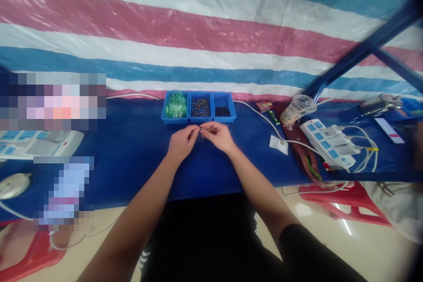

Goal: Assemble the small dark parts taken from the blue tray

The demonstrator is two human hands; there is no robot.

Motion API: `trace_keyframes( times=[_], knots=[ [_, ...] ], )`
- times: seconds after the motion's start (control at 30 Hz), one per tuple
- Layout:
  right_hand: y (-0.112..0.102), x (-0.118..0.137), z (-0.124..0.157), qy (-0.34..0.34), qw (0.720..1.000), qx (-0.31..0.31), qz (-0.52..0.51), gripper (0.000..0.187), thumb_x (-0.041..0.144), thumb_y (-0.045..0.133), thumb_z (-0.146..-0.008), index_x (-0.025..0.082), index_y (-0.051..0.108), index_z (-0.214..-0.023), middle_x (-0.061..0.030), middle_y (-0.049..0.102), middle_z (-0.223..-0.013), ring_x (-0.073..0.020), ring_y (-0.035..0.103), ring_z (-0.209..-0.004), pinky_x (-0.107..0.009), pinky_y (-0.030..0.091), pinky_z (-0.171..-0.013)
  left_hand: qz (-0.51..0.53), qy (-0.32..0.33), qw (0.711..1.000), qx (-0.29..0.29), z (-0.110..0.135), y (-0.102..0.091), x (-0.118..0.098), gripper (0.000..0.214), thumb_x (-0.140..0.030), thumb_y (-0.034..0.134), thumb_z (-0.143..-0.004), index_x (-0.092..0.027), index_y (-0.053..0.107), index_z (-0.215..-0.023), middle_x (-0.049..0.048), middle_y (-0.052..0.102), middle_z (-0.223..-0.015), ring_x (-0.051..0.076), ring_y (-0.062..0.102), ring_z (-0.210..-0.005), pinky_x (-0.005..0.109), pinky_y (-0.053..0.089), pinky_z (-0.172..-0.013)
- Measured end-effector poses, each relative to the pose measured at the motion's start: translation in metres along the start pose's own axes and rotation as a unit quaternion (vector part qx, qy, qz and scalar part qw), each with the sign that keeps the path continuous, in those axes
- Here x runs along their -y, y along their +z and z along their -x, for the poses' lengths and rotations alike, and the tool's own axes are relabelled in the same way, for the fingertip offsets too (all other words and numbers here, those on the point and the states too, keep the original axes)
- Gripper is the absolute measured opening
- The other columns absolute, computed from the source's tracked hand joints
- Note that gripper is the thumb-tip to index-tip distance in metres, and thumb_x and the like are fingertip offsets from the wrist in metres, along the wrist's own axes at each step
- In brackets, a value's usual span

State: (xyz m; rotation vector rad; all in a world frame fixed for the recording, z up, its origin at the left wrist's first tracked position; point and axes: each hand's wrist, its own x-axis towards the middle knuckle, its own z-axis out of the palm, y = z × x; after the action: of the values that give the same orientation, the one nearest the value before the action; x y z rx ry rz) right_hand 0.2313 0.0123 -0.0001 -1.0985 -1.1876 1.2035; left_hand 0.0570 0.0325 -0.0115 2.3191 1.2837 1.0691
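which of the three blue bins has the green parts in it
The leftmost blue bin, farthest from the power strip; the middle bin holds brownish bits, the right bin black ones.

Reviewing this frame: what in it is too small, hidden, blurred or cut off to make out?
Head view only.
- Small part pinched between left hand and right hand: too small, fingertips cover it.
- Contents of the three blue bins: green, brownish and dark pieces, too small to identify.
- Two pixelated patches at left: blurred out.
- Phone far right: smeared by lens edge.
- Red stool: partly hidden under the table.
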Motion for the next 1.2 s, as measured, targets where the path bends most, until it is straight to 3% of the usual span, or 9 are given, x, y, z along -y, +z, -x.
trace_keyframes(
  times=[0.2,0.37,0.5,0.63,0.7,0.8,0.9,1.03,1.2],
  knots=[
    [-0.001,-0.001,-0.008,0.054,0.998,-0.011,-0.032,0.038,0.042,0.083,-0.065,0.015,0.071,-0.090,-0.0022,0.070,-0.069,-0.0129,0.064,-0.060,-0.027,0.055,-0.058,0.010,-0.026,0.999,-0.015,0.000,-0.003,-0.003,0.028,-0.036,0.048,-0.097,-0.021,0.069,-0.107,0.0026,0.074,-0.090,0.013,0.067,-0.071,0.023,0.048,-0.070],
    [0.001,-0.001,-0.018,0.025,0.995,-0.048,-0.082,0.054,0.044,0.076,-0.075,0.020,0.063,-0.122,-0.0076,0.073,-0.107,-0.0143,0.070,-0.074,-0.030,0.060,-0.070,0.010,-0.037,0.999,-0.010,-0.001,-0.004,-0.003,0.029,-0.037,0.047,-0.096,-0.020,0.070,-0.103,0.0022,0.073,-0.080,0.012,0.064,-0.063,0.022,0.047,-0.065],
    [-0.008,-0.004,-0.013,-0.024,0.994,-0.040,0.101,0.031,0.038,0.063,-0.086,0.019,0.069,-0.110,-0.0039,0.073,-0.086,-0.0125,0.065,-0.063,-0.028,0.055,-0.064,0.010,-0.038,0.999,-0.018,-0.001,-0.004,-0.003,0.028,-0.037,0.048,-0.096,-0.020,0.070,-0.102,0.0014,0.072,-0.079,0.012,0.062,-0.060,0.023,0.046,-0.063],
    [-0.019,-0.002,-0.004,-0.087,0.939,0.070,0.326,0.023,0.024,0.067,-0.082,0.019,0.073,-0.104,-0.0035,0.070,-0.084,-0.0137,0.061,-0.072,-0.030,0.051,-0.074,0.008,-0.046,0.998,-0.033,-0.001,-0.005,-0.003,0.026,-0.036,0.049,-0.095,-0.021,0.070,-0.099,0.0002,0.070,-0.072,0.012,0.062,-0.060,0.024,0.046,-0.065],
    [-0.021,-0.002,-0.003,-0.108,0.911,0.114,0.382,0.027,0.024,0.072,-0.080,0.018,0.073,-0.106,-0.0052,0.068,-0.089,-0.0157,0.060,-0.079,-0.031,0.049,-0.078,0.009,-0.046,0.998,-0.040,-0.002,-0.005,-0.003,0.026,-0.036,0.050,-0.095,-0.020,0.070,-0.097,0.0006,0.071,-0.074,0.013,0.063,-0.063,0.024,0.047,-0.066],
    [-0.020,-0.004,-0.005,-0.123,0.892,0.128,0.416,0.019,0.025,0.071,-0.083,0.019,0.075,-0.100,-0.0062,0.067,-0.090,-0.0174,0.059,-0.085,-0.032,0.047,-0.082,0.010,-0.045,0.998,-0.041,-0.002,-0.005,-0.003,0.025,-0.035,0.050,-0.095,-0.020,0.070,-0.097,0.0008,0.071,-0.075,0.013,0.064,-0.065,0.024,0.047,-0.068],
    [-0.020,-0.007,-0.008,-0.118,0.892,0.132,0.415,0.009,0.024,0.069,-0.086,0.019,0.075,-0.091,-0.0048,0.066,-0.085,-0.0162,0.059,-0.082,-0.030,0.045,-0.080,0.015,-0.047,0.998,-0.039,-0.002,-0.005,-0.004,0.025,-0.035,0.050,-0.094,-0.020,0.070,-0.097,0.0005,0.071,-0.073,0.013,0.063,-0.064,0.024,0.047,-0.067],
    [-0.023,-0.007,-0.009,-0.110,0.899,0.125,0.405,0.011,0.028,0.070,-0.087,0.018,0.072,-0.084,-0.0039,0.065,-0.080,-0.0157,0.058,-0.078,-0.029,0.044,-0.076,0.020,-0.052,0.998,-0.028,-0.001,-0.005,-0.003,0.025,-0.035,0.051,-0.094,-0.021,0.071,-0.098,0.0001,0.070,-0.073,0.011,0.060,-0.059,0.024,0.046,-0.064],
    [-0.016,-0.004,-0.004,-0.087,0.955,0.036,0.280,0.024,0.041,0.063,-0.090,0.018,0.070,-0.088,-0.0041,0.069,-0.085,-0.0141,0.060,-0.076,-0.027,0.047,-0.073,0.045,-0.039,0.998,0.008,-0.001,-0.002,-0.002,0.028,-0.036,0.056,-0.091,-0.022,0.069,-0.112,-0.0006,0.069,-0.075,0.012,0.062,-0.065,0.023,0.048,-0.068]
  ],
)
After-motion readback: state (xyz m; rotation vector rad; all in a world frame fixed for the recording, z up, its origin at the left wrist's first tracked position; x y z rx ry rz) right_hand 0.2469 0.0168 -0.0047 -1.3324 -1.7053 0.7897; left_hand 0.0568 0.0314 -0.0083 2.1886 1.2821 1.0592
